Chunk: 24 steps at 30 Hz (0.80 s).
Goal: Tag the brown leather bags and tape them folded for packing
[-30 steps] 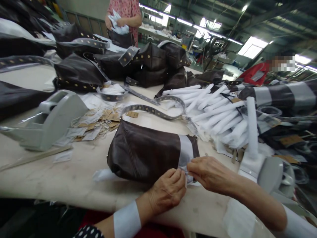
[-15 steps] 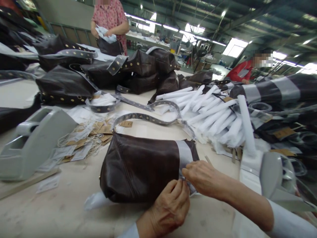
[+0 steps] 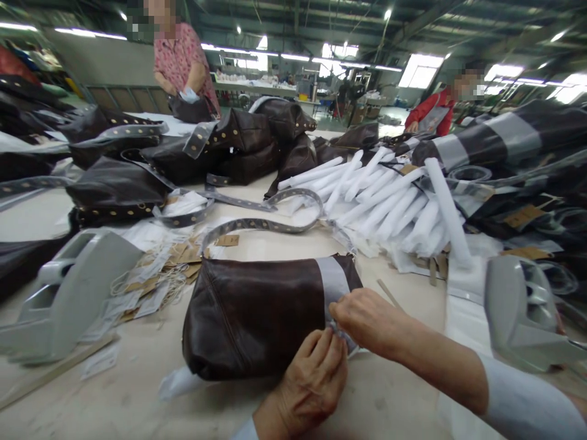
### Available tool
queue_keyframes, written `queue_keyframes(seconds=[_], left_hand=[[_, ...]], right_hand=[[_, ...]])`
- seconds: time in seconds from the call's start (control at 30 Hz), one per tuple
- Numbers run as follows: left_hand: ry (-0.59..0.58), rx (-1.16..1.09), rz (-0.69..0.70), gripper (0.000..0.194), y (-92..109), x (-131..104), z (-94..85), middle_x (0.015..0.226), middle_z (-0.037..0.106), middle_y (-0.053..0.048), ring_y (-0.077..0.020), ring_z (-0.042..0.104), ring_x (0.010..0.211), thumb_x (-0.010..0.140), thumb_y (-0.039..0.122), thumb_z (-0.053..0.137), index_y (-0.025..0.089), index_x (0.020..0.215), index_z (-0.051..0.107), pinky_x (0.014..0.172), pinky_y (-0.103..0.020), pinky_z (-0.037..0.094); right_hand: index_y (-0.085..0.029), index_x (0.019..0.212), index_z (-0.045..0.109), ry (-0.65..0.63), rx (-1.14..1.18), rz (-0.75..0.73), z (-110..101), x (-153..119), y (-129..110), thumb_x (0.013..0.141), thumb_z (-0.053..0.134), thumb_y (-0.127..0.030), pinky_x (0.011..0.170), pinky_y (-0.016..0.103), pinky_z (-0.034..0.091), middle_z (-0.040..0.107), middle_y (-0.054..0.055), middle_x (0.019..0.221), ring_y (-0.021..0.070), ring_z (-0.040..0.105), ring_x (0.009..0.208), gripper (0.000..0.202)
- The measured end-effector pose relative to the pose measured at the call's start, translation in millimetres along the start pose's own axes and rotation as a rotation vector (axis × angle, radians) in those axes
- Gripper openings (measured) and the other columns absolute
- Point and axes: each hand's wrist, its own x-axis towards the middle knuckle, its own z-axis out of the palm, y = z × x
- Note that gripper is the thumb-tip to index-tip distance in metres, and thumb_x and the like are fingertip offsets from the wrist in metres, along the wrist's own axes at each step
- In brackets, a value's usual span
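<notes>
A dark brown leather handbag (image 3: pixel 257 315) lies on the table in front of me, its studded strap (image 3: pixel 263 226) looped behind it. Around its right end runs a translucent grey plastic band (image 3: pixel 332 278). My left hand (image 3: pixel 309 379) is closed at the bag's lower front edge, fingertips pinched on the band's lower part. Just above and to the right, my right hand (image 3: pixel 369 321) is closed too, its fingers bunched on the same band. Both sets of fingertips nearly meet and hide what lies between them. White wrapping (image 3: pixel 181 382) sticks out under the bag's left end.
Grey tape dispensers stand on the left (image 3: pixel 77 293) and right (image 3: pixel 523 311). Paper tags (image 3: pixel 156 275) lie in a heap at left. White rolls (image 3: pixel 389 208) are piled behind, with more brown bags (image 3: pixel 250 143) beyond. Two people work across the table.
The view has shifted a little, moving the whole scene in the picture. My hands stay on the band, with the right wrist slightly more raised. The person at the back has lowered the pale material into a bag.
</notes>
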Motion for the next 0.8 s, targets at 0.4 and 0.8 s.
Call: queue_keyframes(seconds=[0.4, 0.8], left_hand=[[0.032, 0.028, 0.043, 0.040, -2, 3, 0.8, 0.105, 0.060, -0.014, -0.0253, 0.057, 0.102, 0.093, 0.006, 0.025, 0.004, 0.104, 0.063, 0.087, -0.038, 0.047], [0.090, 0.016, 0.021, 0.034, -3, 3, 5.3, 0.101, 0.061, -0.015, -0.0238, 0.057, 0.099, 0.092, 0.006, 0.030, 0.005, 0.101, 0.062, 0.082, -0.037, 0.051]], right_hand=[[-0.014, 0.082, 0.061, 0.101, 0.456, 0.157, 10, 18, 48, 0.051, 0.085, -0.033, 0.050, 0.023, 0.034, 0.064, 0.002, 0.066, 0.0210, 0.061, 0.065, 0.044], [-0.017, 0.109, 0.059, 0.925, 0.417, -0.051, 85, -52, -17, 0.088, 0.042, -0.011, 0.091, 0.039, 0.043, 0.064, 0.009, 0.103, 0.0202, 0.055, 0.102, 0.028]])
